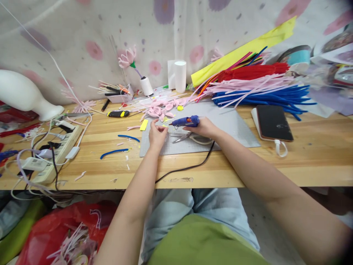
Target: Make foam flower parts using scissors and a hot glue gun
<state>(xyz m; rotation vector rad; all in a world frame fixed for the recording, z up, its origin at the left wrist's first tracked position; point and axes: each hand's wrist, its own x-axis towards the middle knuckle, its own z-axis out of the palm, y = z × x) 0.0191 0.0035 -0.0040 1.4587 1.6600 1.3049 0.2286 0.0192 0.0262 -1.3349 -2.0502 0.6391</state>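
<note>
My right hand [204, 127] is wrapped round a blue hot glue gun [187, 121], its nozzle pointing left. Just beyond the nozzle is my left hand [157, 134], thumb and fingers pinched together; whatever lies between the fingertips is too small to make out. Both hands are over a grey cutting mat [234, 127]. Scissors [200, 138] lie on the mat beneath the glue gun. Behind my hands sits a pile of pink pipe-cleaner petals [158, 109] with a small yellow piece [180, 108]. A yellow strip [143, 125] rests by the mat's left edge.
Bundles of blue pipe cleaners [261, 97] and red ones [253, 71] lie at the back right, near a black phone-like device [274, 122]. A power strip [59, 154] with tangled cables is at left. A utility knife [118, 114] and a pink flower [128, 58] stand farther back.
</note>
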